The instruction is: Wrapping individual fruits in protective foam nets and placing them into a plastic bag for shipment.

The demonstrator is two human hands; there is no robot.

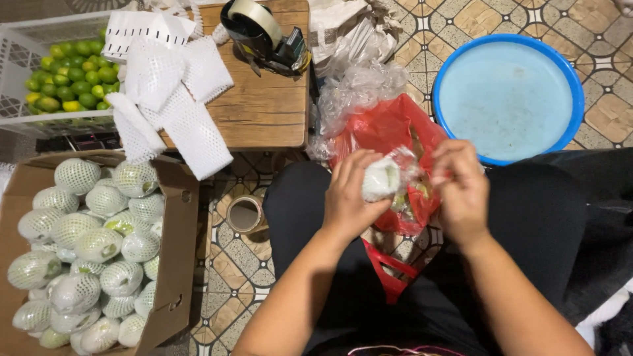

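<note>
Item: netted fruit [381, 178], above the red bag [389, 132] on the lap. Left hand [348, 198] cups it; right hand [461, 191] pinches clear wrap [410, 165] beside it. Probably firm, light, bruisable; net is soft, grippy. Hold around the middle.

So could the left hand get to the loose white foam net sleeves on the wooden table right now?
Probably not at once: the left hand is wrapped around a foam-netted fruit. The white foam net sleeves lie uncovered on the wooden table, with nothing between.
</note>
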